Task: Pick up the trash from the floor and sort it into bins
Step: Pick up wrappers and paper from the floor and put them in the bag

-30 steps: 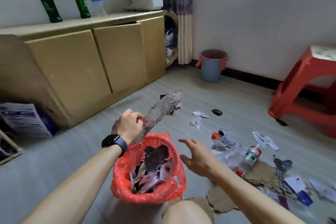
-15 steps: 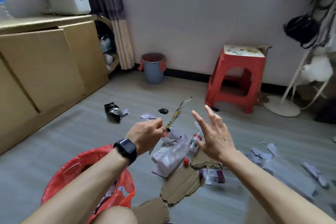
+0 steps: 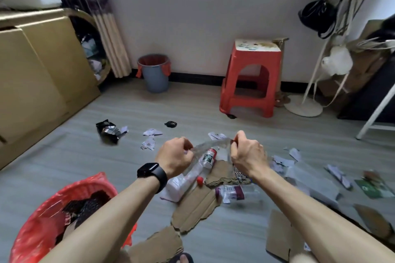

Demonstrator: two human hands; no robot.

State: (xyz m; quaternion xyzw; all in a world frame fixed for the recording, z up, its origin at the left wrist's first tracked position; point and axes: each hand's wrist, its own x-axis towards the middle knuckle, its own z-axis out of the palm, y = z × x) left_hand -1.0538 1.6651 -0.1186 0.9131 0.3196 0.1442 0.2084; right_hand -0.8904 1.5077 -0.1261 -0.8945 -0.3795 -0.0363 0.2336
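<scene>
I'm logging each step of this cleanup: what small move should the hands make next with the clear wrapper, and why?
Probably swing the clear wrapper left and down into the red-bagged bin. The left hand and right hand both pinch it above the floor, and that bin sits nearest, with trash in it.

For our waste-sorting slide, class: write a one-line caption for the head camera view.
Left hand and right hand grip a clear plastic wrapper between them above a littered floor, beside a red-bagged bin.

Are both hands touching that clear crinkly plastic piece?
Touching. The head view shows the left hand and right hand each pinching one end of the clear plastic piece, which stretches between them.
</scene>
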